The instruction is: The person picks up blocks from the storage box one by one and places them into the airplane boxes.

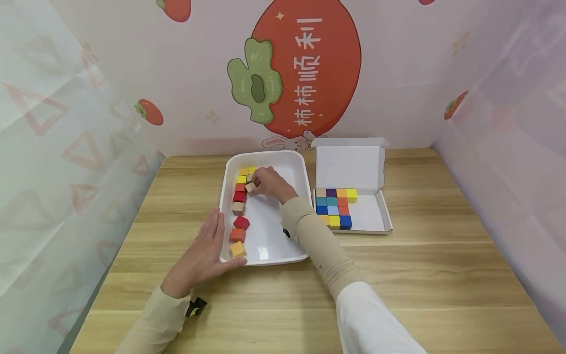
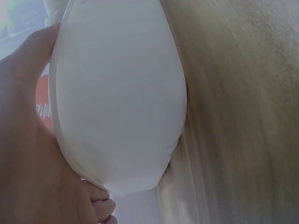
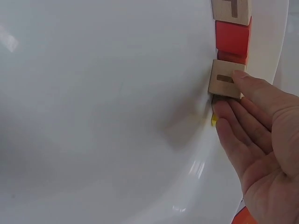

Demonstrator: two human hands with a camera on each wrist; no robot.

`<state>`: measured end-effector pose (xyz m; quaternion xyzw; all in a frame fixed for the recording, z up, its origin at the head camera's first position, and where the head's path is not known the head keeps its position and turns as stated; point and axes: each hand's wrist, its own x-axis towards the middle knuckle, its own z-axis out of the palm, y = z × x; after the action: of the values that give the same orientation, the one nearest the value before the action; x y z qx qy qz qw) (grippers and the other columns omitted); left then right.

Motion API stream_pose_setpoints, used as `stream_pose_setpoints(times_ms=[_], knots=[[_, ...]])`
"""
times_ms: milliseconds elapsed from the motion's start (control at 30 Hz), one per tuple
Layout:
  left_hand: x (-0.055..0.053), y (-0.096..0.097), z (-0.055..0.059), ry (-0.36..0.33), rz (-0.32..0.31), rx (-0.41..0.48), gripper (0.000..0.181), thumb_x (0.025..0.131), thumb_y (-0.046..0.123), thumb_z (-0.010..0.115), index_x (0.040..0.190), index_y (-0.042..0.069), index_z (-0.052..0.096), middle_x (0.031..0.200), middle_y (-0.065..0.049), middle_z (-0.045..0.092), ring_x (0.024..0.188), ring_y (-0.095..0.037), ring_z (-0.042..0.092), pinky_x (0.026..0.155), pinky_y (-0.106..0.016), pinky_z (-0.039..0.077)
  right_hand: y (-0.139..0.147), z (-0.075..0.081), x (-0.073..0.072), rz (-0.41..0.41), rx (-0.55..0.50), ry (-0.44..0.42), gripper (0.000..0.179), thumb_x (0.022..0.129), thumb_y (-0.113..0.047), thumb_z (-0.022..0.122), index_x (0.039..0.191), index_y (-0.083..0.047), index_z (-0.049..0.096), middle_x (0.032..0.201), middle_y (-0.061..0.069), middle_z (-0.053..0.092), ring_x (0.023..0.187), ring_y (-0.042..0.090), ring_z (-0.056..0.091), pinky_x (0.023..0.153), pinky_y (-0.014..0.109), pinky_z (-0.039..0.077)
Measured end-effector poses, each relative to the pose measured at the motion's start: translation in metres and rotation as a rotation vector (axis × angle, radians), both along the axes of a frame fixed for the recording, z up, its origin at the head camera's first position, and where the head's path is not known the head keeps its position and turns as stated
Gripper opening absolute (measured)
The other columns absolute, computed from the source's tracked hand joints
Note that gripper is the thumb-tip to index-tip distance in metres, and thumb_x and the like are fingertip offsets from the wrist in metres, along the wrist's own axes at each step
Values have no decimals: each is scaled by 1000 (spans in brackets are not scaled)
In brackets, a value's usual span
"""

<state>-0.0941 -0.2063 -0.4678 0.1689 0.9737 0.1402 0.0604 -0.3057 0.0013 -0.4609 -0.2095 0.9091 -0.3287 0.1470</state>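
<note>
A white tray (image 1: 278,246) holds a row of coloured and plain wooden cubes along its left side. My right hand (image 1: 270,183) reaches over the tray's far left part and pinches a plain wooden cube (image 1: 250,189) between thumb and fingers. In the right wrist view, this wooden cube (image 3: 226,80) has a dark inlaid mark on its face, and the thumb lies on its edge. At the tray's near left corner rests my left hand (image 1: 203,248), its fingers straight along the left rim and its thumb on the near rim. The left wrist view shows the tray's outer wall (image 2: 121,93) beside that hand.
Right of the tray stands an open white box (image 1: 369,211), its lid (image 1: 349,164) raised at the back. Coloured cubes (image 1: 332,209) fill its left part in rows. Both containers stand on a wooden table (image 1: 420,275), with patterned cloth at the back and sides.
</note>
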Motion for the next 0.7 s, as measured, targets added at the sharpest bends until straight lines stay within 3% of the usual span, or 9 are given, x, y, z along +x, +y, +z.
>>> stream_pose_setpoints(times_ms=[233, 433, 700], knots=[[0, -1, 0, -3, 0, -1, 134, 85, 83, 63, 167, -5, 2, 178, -20, -10, 166, -42, 0, 132, -62, 19, 2, 3, 2, 11, 15, -8, 21, 86, -20, 89, 101, -10, 78, 99, 4, 69, 103, 22, 57, 95, 33, 55], [1, 0, -1, -1, -3, 3, 134, 85, 82, 63, 167, -5, 2, 178, -21, -10, 166, -42, 1, 132, -62, 20, 8, 8, 5, 26, 18, -11, 20, 87, -23, 89, 100, -12, 80, 99, 3, 70, 101, 21, 59, 95, 33, 58], [1, 0, -1, -9, 12, 11, 135, 84, 84, 62, 168, -3, 1, 178, -19, -11, 166, -41, 1, 131, -63, 21, 30, 39, 2, 68, 10, 52, 28, 88, -27, 88, 109, -10, 79, 102, 3, 73, 98, 21, 65, 90, 29, 61]])
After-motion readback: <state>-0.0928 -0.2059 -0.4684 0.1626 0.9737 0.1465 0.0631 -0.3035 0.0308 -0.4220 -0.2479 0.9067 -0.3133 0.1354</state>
